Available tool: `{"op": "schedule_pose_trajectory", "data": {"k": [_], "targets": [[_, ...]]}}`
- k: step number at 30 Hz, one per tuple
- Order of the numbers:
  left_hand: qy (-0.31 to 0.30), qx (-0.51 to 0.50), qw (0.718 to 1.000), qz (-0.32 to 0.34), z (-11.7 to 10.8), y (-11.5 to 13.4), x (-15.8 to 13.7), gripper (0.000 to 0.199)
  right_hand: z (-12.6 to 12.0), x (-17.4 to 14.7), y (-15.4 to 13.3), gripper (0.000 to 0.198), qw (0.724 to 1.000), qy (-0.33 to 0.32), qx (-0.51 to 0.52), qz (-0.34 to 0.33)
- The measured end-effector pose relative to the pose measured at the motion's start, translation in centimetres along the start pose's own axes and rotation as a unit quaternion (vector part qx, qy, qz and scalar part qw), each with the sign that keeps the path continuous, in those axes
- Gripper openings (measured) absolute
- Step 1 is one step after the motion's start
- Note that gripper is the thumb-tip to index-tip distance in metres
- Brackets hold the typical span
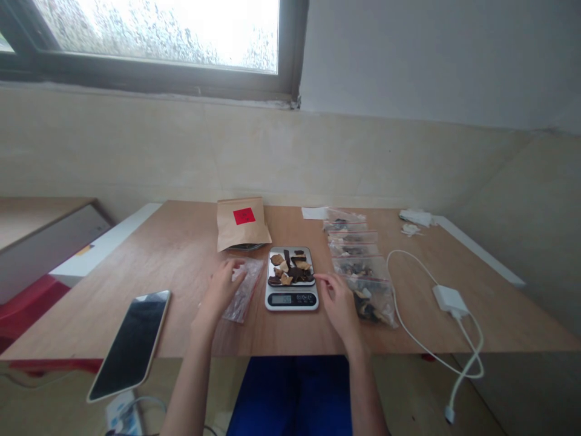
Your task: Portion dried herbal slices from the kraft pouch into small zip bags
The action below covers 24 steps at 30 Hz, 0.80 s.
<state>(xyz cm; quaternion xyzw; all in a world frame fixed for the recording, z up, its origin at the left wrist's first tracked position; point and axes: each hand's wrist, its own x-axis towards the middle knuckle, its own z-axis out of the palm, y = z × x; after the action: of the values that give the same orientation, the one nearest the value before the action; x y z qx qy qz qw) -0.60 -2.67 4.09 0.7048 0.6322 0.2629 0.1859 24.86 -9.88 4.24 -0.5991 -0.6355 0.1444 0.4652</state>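
Note:
A white kitchen scale (291,301) sits at mid-table with its small display lit; the digits are hard to read. Dried slices (297,274), dark brown and pale tan, are spread over its plate. At the plate's right edge is my right hand (338,298), its index finger stretched to the outermost dark slice and the thumb apart from it. My left hand (223,284) hovers on or just above a clear zip bag (240,301) left of the scale, fingers curved and apart. That bag lies flat. Whether my left fingertips touch it I cannot tell.
Several zip bags of dried pieces (365,266) overlap in a row to the right. Behind the scale stands a brown paper pouch (242,224) with a red label. A tablet (131,345) overhangs the front left edge. A white charger (449,300) and cable lie right.

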Motion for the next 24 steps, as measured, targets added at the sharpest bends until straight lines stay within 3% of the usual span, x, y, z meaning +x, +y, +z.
{"op": "schedule_pose_trajectory", "data": {"k": [5, 14, 19, 24], "targets": [[-0.067, 0.063, 0.996, 0.005, 1.2, -0.5, -2.6, 0.031, 0.2, 0.0, -0.2, 0.026, 1.000, -0.010, -0.002, 0.004], [0.002, 0.118, 0.992, 0.041, 1.8, 0.2, -3.6, 0.022, 0.8, -0.2, -1.0, 0.025, 1.000, -0.023, 0.020, -0.001], [0.112, 0.043, 0.993, 0.012, 1.7, 0.8, -4.1, 0.023, 1.4, -0.3, -2.4, 0.022, 0.999, -0.012, 0.044, -0.001], [0.248, -0.107, 0.963, 0.028, 1.2, 3.1, -5.0, 0.028, 3.9, -0.9, -5.1, 0.019, 0.988, -0.023, 0.150, 0.032]]}}
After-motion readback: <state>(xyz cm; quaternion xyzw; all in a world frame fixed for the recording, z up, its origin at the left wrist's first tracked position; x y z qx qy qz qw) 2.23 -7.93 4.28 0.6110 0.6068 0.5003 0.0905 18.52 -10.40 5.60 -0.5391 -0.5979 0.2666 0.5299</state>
